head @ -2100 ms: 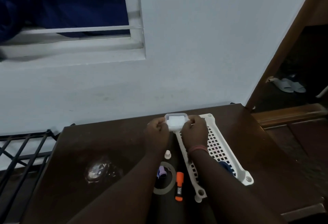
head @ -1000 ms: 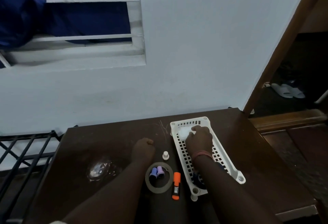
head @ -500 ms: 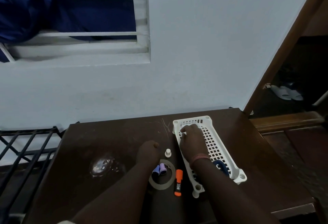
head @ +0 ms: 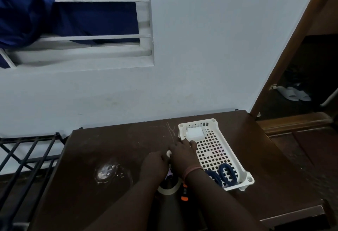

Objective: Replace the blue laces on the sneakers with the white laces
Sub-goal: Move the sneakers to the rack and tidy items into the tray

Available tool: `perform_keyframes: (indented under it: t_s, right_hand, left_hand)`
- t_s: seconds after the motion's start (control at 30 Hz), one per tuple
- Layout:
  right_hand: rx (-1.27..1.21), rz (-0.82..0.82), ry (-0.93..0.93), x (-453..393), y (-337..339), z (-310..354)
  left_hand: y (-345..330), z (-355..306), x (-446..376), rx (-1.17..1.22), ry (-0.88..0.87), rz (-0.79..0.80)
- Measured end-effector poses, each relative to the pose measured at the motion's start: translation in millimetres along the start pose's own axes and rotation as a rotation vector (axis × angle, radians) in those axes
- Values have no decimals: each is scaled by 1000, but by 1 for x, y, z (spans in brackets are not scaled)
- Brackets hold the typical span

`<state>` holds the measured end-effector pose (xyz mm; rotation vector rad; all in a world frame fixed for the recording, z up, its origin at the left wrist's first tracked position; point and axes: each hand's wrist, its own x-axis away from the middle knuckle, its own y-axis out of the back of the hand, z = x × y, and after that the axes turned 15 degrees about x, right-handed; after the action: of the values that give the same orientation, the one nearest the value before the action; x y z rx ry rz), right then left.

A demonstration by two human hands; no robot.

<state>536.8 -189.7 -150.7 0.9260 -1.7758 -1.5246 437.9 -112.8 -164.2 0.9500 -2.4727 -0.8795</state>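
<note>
Both hands meet over the table (head: 109, 157): left hand (head: 154, 165) and right hand (head: 182, 155) curl around a small white cap (head: 168, 153) beside the white basket (head: 236, 165).

The hands (head: 172, 159) hide most of a small white cap (head: 168, 153), the tape ring (head: 169, 189) and the orange marker (head: 184, 195).
</note>
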Motion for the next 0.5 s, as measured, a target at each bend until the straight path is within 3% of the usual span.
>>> perform_keyframes:
  t_s: [0.1, 0.17, 0.27, 0.5]
  right_hand:
    - [-133, -163, -154, -2, 8, -21]
    - [-234, -266, -353, -5, 9, -49]
    - [-355, -291, -592, -8, 0, -98]
    - [-370, -192, -582, -31, -27, -136]
  left_hand:
    - [-2, 5, 3, -34, 12, 18]
    - [-5, 5, 9, -95, 27, 33]
    - [-16, 9, 18, -272, -33, 12]
    - [-21, 2, 16, -451, -126, 41]
